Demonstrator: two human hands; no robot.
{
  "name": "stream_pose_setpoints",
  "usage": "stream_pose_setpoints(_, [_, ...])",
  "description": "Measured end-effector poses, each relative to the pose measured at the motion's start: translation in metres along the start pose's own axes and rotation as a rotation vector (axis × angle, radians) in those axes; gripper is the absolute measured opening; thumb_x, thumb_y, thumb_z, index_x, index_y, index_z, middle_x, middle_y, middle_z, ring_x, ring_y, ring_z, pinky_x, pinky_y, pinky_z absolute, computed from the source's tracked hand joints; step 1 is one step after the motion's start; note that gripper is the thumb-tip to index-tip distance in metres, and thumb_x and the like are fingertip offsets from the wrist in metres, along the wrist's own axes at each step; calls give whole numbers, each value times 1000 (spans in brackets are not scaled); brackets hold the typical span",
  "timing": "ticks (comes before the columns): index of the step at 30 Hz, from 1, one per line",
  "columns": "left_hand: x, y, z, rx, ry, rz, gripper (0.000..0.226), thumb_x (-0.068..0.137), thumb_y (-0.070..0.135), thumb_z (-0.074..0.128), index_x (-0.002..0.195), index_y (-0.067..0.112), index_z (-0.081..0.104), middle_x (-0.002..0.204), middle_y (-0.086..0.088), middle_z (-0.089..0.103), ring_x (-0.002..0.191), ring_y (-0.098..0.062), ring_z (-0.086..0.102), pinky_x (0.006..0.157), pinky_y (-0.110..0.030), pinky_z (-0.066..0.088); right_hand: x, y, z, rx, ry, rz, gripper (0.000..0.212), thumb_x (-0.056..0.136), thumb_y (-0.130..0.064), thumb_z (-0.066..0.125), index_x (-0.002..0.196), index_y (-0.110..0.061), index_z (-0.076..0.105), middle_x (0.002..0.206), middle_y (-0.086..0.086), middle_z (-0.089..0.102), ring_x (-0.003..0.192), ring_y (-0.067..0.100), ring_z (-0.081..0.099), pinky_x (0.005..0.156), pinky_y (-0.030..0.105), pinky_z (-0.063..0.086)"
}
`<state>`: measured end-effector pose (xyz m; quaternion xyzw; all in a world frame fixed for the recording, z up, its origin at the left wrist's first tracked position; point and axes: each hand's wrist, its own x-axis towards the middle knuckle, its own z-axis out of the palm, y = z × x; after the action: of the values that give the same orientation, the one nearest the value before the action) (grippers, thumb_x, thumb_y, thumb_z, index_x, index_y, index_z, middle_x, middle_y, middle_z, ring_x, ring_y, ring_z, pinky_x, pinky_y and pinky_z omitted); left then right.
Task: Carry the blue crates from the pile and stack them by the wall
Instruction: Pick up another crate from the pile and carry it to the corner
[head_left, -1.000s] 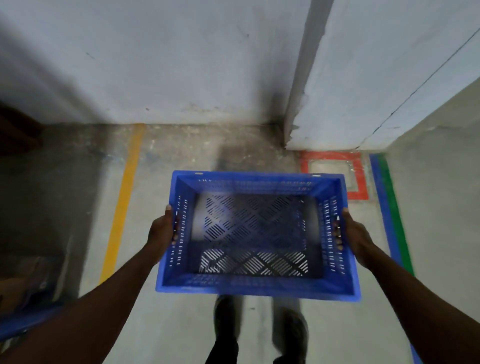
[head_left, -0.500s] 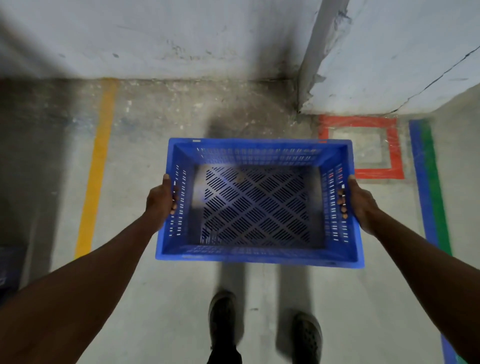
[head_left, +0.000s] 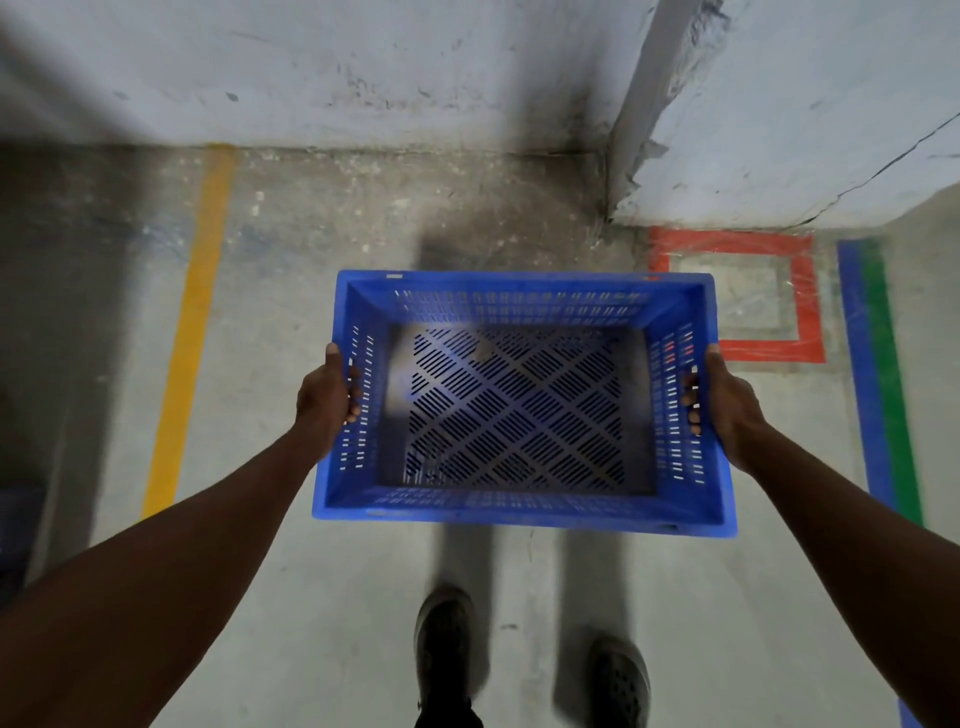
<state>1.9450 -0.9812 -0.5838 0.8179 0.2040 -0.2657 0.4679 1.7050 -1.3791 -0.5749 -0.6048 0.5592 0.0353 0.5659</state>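
Hands (head_left: 323, 402) on empty blue crate (head_left: 524, 512)

Bare forearms (head_left: 171, 587), no sleeves; dark perforated clog-type shoes (head_left: 621, 680).

Bare concrete floor (head_left: 322, 322) open on the far side of the blue crate (head_left: 519, 509), clear through to the wall (head_left: 363, 73) and leftward past the yellow line (head_left: 192, 322). Blocked far right by a jutting wall corner (head_left: 639, 119), just beyond the crate's far right edge, with the red taped square (head_left: 805, 306) at its foot. Occupied on both crate sides by left hand (head_left: 322, 400) and right hand (head_left: 727, 405), and below near by two shoes (head_left: 444, 639).
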Motion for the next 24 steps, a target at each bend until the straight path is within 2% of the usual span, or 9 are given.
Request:
stream_pose_setpoints(6, [4, -5, -6, 87, -46, 46, 55, 105, 58, 30, 90, 14, 58, 70, -9, 60, 54, -23, 52, 54, -31, 43, 4, 3, 2, -12, 26, 16, 58, 102, -64, 35, 87, -14, 60, 78, 11, 61, 60, 23, 51, 60, 35, 43])
stream_pose_setpoints(9, [1, -5, -7, 155, -28, 65, 50, 105, 55, 33, 99, 13, 60, 84, -11, 64, 60, -22, 57, 59, -32, 46, 8, 6, 0, -52, 20, 23, 58, 102, -62, 37, 98, -11, 62, 90, 14, 65, 66, 25, 57, 66, 37, 45])
stream_pose_setpoints(13, [-23, 5, -18, 382, 96, 121, 49, 102, 57, 36, 109, 14, 58, 103, -11, 65, 95, -34, 63, 85, -42, 52, -15, -3, -10, -268, 56, 15, 72, 91, -70, 47, 128, -9, 60, 121, 15, 68, 100, 32, 67, 82, 39, 51])
stream_pose_setpoints(15, [-46, 18, -31, 374, 136, 133, 54, 98, 62, 39, 114, 14, 59, 111, -11, 67, 103, -35, 64, 93, -48, 53, -46, -19, -19, -316, 86, -22, 67, 96, -62, 50, 138, -11, 55, 132, 15, 63, 113, 32, 62, 92, 39, 48])
stream_pose_setpoints(17, [-75, 36, -47, 310, 120, 120, 51, 98, 58, 42, 117, 14, 60, 115, -12, 69, 105, -33, 64, 93, -47, 52, -84, -38, -29, -295, 66, -43, 53, 100, -53, 51, 132, -12, 59, 131, 12, 64, 106, 26, 60, 88, 35, 44])
stream_pose_setpoints(20, [-141, 81, -72, -16, -64, 71, 38, 105, 45, 45, 111, 13, 64, 101, -12, 72, 89, -27, 66, 80, -39, 52, -159, -80, -48, -48, -38, 8, 32, 102, -43, 54, 109, -14, 67, 114, 13, 71, 87, 22, 62, 77, 36, 49])
stream_pose_setpoints(22, [-191, 111, -96, -105, -136, 86, 40, 107, 42, 42, 111, 10, 66, 93, -12, 70, 78, -25, 65, 72, -33, 51, -219, -110, -61, 106, -106, 31, 31, 104, -34, 53, 110, -7, 67, 101, 15, 69, 76, 21, 62, 66, 28, 50])
stream_pose_setpoints(24, [-242, 137, -121, -150, -155, 103, 44, 107, 44, 41, 113, 9, 67, 89, -11, 71, 72, -23, 65, 70, -32, 50, -280, -137, -74, 138, -152, -4, 31, 105, -30, 51, 110, -5, 68, 100, 16, 69, 77, 24, 64, 66, 29, 51])
